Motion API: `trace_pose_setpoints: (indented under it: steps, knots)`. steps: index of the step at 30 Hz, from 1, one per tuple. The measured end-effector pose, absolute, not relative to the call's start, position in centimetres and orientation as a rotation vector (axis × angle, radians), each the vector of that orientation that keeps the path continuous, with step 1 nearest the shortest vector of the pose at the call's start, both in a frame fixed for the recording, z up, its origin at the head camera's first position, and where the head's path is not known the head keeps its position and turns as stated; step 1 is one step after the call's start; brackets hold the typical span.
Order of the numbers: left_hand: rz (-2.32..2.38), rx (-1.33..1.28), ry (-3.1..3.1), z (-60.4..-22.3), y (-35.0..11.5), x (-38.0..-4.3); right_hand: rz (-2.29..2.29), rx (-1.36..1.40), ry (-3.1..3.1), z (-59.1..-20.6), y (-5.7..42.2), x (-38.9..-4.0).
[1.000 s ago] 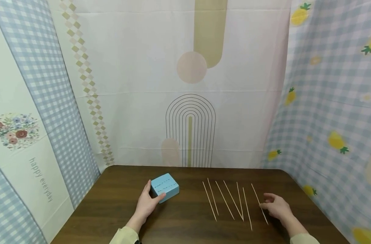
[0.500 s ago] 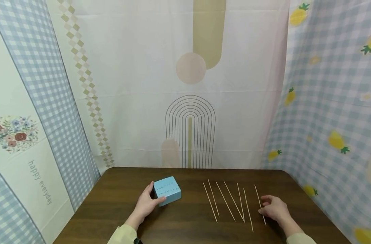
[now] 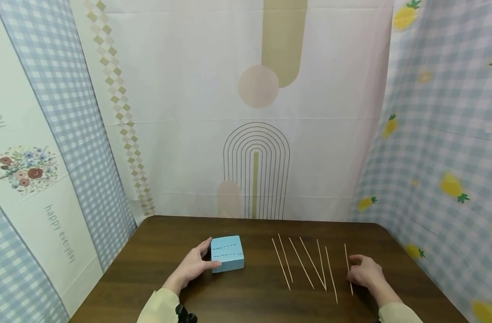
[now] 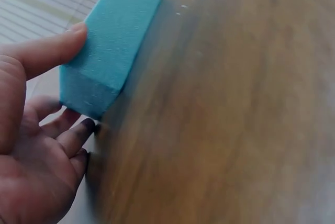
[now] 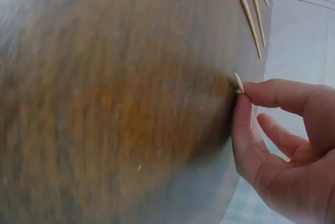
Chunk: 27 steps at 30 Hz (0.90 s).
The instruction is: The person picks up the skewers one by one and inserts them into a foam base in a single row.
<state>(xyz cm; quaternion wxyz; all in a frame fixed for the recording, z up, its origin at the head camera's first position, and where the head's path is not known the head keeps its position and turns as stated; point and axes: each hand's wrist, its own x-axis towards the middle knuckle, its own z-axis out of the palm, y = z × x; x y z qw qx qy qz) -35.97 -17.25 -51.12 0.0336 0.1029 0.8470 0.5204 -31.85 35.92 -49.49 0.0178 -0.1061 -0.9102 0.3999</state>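
Note:
My left hand [image 3: 192, 265] grips a light blue block [image 3: 227, 252] by its left side, at the middle-left of the table. Two rows of small dark marks run across the block's top. In the left wrist view the thumb presses on one face while the other fingers reach behind and below the block. On the right, my right hand [image 3: 366, 271] pinches a thin wooden skewer [image 3: 346, 255] between thumb and index finger. Its pointed end [image 5: 239, 81] pokes out past the fingertips in the right wrist view; the hand hides the skewer's middle.
Several more skewers [image 3: 300, 262] lie spread out between the two hands, two of them meeting at their near ends. The dark wooden table [image 3: 246, 300] ends at a hanging cloth [image 3: 189, 170] behind. Checked cloths [image 3: 432, 157] hang at the sides.
The left hand has turned the blue block squarer to the view and shifted it slightly right. In the right hand, the skewer has swung from slanted to nearly straight away from the viewer.

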Motion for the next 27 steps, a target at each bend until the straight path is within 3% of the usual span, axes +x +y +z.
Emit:
trace_pose_setpoints:
  steps: [12,27]
  knots:
    - [1.689,0.391,2.46,-51.5,-18.5,-35.9,2.114,-0.364,-2.342,-48.4,33.3,-32.3]
    - [1.7,0.444,2.422,-51.7,-18.1,-36.1,2.334,-0.262,-1.945,-47.4,21.0,-33.3]
